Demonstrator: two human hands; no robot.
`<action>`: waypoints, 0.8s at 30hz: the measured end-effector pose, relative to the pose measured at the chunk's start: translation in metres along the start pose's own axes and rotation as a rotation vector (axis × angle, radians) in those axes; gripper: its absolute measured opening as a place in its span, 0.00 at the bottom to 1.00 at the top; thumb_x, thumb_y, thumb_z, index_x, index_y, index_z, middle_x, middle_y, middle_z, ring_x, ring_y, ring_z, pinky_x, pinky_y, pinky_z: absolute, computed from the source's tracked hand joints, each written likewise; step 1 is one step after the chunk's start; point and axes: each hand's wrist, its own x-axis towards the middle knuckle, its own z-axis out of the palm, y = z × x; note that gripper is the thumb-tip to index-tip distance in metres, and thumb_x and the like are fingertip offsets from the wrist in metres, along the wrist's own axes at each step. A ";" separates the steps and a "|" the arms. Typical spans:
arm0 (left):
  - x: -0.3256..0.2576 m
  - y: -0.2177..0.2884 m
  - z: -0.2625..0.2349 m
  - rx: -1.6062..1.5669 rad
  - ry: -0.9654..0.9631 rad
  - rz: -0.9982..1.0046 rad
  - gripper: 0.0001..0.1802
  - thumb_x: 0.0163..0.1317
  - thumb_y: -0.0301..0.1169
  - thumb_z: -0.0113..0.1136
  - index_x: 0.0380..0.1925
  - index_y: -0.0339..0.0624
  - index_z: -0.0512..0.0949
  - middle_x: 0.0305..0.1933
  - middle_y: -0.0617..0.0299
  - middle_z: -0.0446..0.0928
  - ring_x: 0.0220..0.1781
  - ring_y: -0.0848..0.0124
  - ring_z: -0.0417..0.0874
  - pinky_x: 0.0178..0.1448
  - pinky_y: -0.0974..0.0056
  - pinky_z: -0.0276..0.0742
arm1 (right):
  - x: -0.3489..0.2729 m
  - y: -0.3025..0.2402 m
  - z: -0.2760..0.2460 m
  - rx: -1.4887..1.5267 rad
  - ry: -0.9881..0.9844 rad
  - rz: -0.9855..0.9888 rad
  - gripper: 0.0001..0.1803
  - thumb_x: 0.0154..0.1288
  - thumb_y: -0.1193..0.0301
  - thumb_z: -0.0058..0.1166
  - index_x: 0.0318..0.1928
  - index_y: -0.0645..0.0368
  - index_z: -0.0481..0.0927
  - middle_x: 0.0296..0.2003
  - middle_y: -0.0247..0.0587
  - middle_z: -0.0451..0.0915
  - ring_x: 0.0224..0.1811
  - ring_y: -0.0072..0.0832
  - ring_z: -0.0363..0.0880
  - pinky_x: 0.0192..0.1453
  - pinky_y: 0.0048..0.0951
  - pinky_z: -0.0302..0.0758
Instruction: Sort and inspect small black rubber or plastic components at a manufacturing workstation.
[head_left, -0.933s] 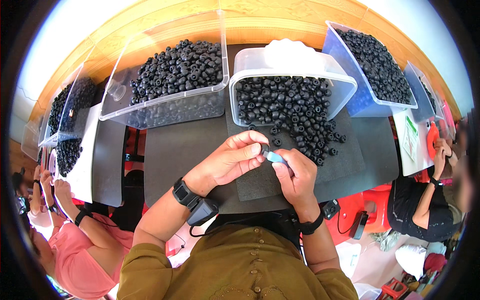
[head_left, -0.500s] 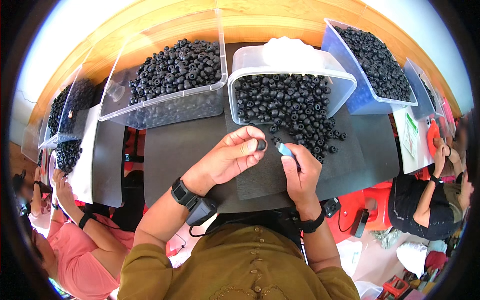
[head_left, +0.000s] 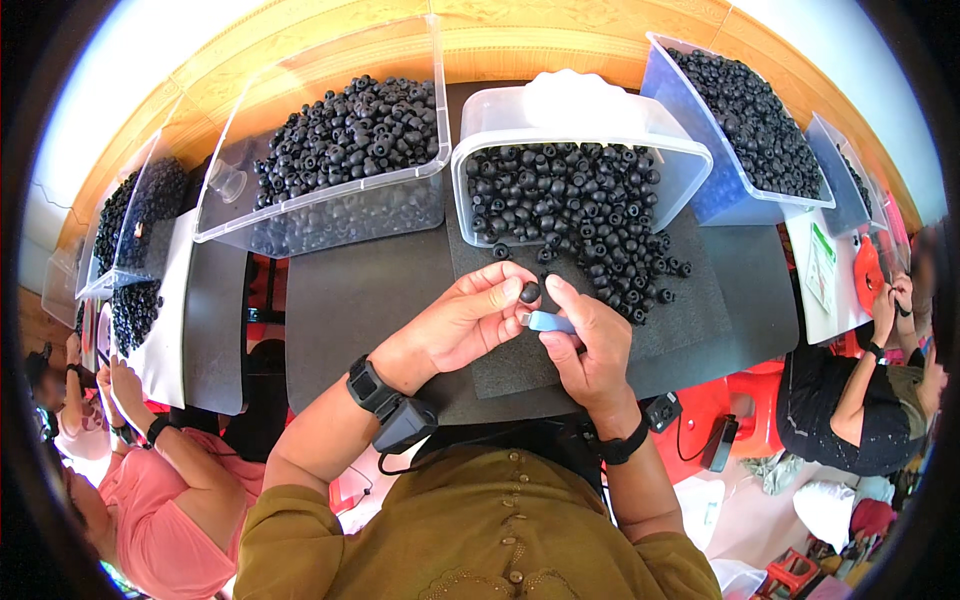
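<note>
A person's left hand (head_left: 468, 318) pinches a small black rubber ring (head_left: 529, 292) between thumb and forefinger. The right hand (head_left: 590, 345), touching it fingertip to fingertip, grips a short blue tool (head_left: 552, 322) just below the ring. Just beyond both hands, loose black rings spill from a clear tub (head_left: 690, 165) onto a dark mat (head_left: 360, 300).

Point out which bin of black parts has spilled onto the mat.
The white middle bin, straight ahead of the hands: its black rings spread out over the dark mat. The other bins keep theirs inside.
</note>
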 end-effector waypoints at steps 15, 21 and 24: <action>0.000 -0.001 -0.001 0.030 0.030 0.037 0.08 0.69 0.31 0.55 0.45 0.43 0.76 0.42 0.66 0.78 0.40 0.79 0.78 0.45 0.75 0.77 | -0.001 0.003 0.000 -0.127 -0.034 -0.128 0.20 0.56 0.68 0.63 0.51 0.55 0.82 0.19 0.35 0.70 0.18 0.31 0.68 0.23 0.32 0.64; -0.002 0.004 0.004 -0.022 0.014 0.011 0.10 0.69 0.32 0.55 0.48 0.43 0.76 0.41 0.65 0.78 0.41 0.78 0.79 0.46 0.74 0.78 | -0.003 -0.002 -0.005 0.000 0.030 0.192 0.09 0.60 0.70 0.60 0.38 0.60 0.81 0.20 0.37 0.71 0.17 0.29 0.68 0.22 0.30 0.64; -0.003 0.003 0.004 0.007 0.022 0.013 0.11 0.69 0.33 0.55 0.49 0.43 0.75 0.42 0.64 0.77 0.40 0.77 0.78 0.46 0.74 0.77 | 0.000 -0.005 -0.005 -0.036 -0.025 0.193 0.09 0.61 0.68 0.59 0.36 0.61 0.80 0.21 0.39 0.72 0.18 0.32 0.69 0.23 0.31 0.65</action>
